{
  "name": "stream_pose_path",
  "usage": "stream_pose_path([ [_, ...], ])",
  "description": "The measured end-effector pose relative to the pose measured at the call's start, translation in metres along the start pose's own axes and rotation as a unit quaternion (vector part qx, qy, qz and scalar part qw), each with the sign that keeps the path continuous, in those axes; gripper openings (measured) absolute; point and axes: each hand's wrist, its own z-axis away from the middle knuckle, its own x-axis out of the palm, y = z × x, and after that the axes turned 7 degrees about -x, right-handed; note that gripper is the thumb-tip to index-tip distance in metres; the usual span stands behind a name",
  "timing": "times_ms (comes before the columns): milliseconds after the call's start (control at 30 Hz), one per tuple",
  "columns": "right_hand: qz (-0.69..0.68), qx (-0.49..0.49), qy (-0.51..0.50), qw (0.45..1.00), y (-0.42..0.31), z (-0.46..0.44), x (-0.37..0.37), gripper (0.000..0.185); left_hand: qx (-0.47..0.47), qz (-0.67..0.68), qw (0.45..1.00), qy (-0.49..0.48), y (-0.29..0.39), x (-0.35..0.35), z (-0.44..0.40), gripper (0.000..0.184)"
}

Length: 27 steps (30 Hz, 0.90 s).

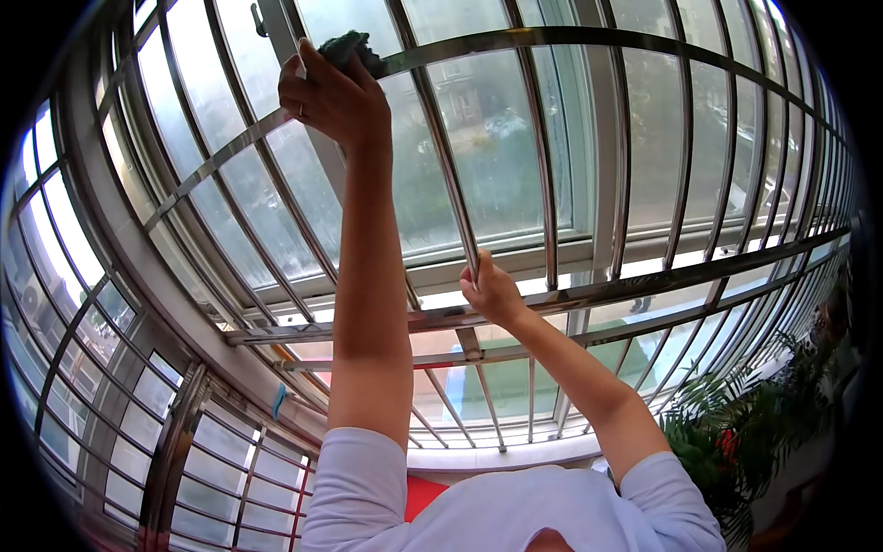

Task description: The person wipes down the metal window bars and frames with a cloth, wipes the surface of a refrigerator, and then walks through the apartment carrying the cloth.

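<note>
My left hand (342,99) is raised high, closed on a dark green cloth (349,48). The bunched cloth lies against the upper horizontal rail (478,42) of a shiny metal window grille. A ring shows on one finger of that hand. Lower and to the right, my right hand (494,290) wraps round a vertical bar (448,166) of the same grille, just above the lower rail (607,296).
Behind the bars stand framed window panes (478,147). A second barred section (221,460) is at lower left, with a small blue item (279,401) near it. Leafy green plants (736,432) fill the lower right. A window sill (515,455) runs below the grille.
</note>
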Motion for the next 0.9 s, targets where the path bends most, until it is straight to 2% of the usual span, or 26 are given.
stream_pose_path([
  [67,0.022,-0.051,0.008,0.998,-0.003,-0.001,-0.003,0.047,0.016,-0.023,0.999,-0.022,-0.002,0.016,0.008,0.043],
  [100,0.024,-0.049,0.008,0.998,-0.006,0.000,-0.006,0.047,0.030,-0.050,0.997,-0.046,-0.002,0.021,0.014,0.042],
  [133,0.090,-0.031,-0.026,0.995,-0.011,-0.001,-0.011,0.047,0.031,-0.050,0.996,-0.071,0.014,0.022,0.019,0.043],
  [167,0.156,-0.012,-0.059,0.986,-0.016,-0.003,-0.019,0.046,0.052,-0.015,0.995,-0.088,0.034,0.024,0.027,0.042],
  [200,0.158,-0.010,-0.058,0.986,-0.028,-0.011,-0.034,0.046,0.072,0.019,0.992,-0.104,0.053,0.024,0.032,0.042],
  [267,0.238,0.047,-0.289,0.926,-0.053,-0.035,-0.071,0.036,0.108,-0.020,0.985,-0.134,0.074,0.023,0.033,0.042],
  [300,0.299,-0.042,-0.273,0.914,-0.046,-0.042,-0.084,0.027,0.166,-0.073,0.978,-0.102,0.079,0.020,0.031,0.042],
  [333,0.309,-0.107,-0.174,0.929,-0.038,-0.050,-0.092,0.022,0.165,-0.070,0.978,-0.106,0.084,0.018,0.027,0.042],
  [400,0.250,-0.153,0.038,0.955,-0.061,-0.076,-0.126,0.019,0.201,0.046,0.950,-0.234,0.086,0.018,0.024,0.049],
  [433,0.267,-0.214,0.154,0.927,-0.060,-0.093,-0.140,0.019,0.247,0.074,0.936,-0.241,0.085,0.026,0.031,0.049],
  [467,0.224,-0.255,0.254,0.906,-0.071,-0.110,-0.156,0.023,0.301,0.112,0.908,-0.270,0.092,0.022,0.031,0.050],
  [500,0.205,-0.309,0.317,0.873,-0.066,-0.131,-0.175,0.020,0.299,0.103,0.908,-0.276,0.096,0.021,0.031,0.050],
  [533,0.193,-0.327,0.325,0.866,-0.062,-0.149,-0.196,0.026,0.296,0.093,0.907,-0.283,0.098,0.020,0.033,0.051],
  [633,0.244,-0.326,0.300,0.863,-0.066,-0.184,-0.255,0.036,0.242,0.010,0.955,-0.172,0.086,0.021,0.040,0.059],
  [733,0.403,-0.337,0.425,0.737,-0.050,-0.203,-0.293,0.032,0.209,0.017,0.960,-0.186,0.094,0.018,0.046,0.057],
  [800,0.435,-0.310,0.407,0.741,-0.029,-0.207,-0.311,0.031,0.213,0.048,0.959,-0.179,0.108,0.024,0.055,0.056],
  [867,0.496,-0.315,0.390,0.709,-0.015,-0.207,-0.319,0.030,0.221,0.082,0.958,-0.164,0.125,0.036,0.060,0.053],
  [900,0.501,-0.316,0.351,0.725,-0.015,-0.206,-0.323,0.030,0.222,0.086,0.959,-0.156,0.132,0.039,0.063,0.052],
])
